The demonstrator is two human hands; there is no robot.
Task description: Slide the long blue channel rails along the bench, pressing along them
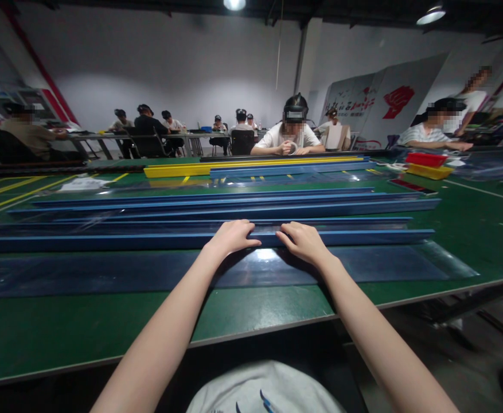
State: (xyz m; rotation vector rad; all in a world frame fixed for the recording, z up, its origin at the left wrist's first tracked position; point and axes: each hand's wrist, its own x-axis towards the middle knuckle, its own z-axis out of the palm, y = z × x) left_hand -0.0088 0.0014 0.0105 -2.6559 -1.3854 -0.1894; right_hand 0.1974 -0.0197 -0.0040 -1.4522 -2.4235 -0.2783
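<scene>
A long blue strip with a raised edge (375,236) lies across the green table in front of me. My left hand (233,236) grips its near edge around the middle, thumb on the near side and fingers over the top. Just to the right, my right hand (303,241) holds the same strip in a like way, a short gap between the two thumbs. A flat, shiny clear plastic sheet (126,269) is spread nearer to me, under my wrists. More blue strips (341,207) run parallel just beyond my fingertips.
Farther back lie a yellow strip (169,171) and another blue strip (320,168). A red tray (425,159) sits on a yellow tray (427,171) at the right, near a dark red flat object (412,186). A person (292,135) sits opposite; several others sit behind. The table's front edge (268,331) is close to me.
</scene>
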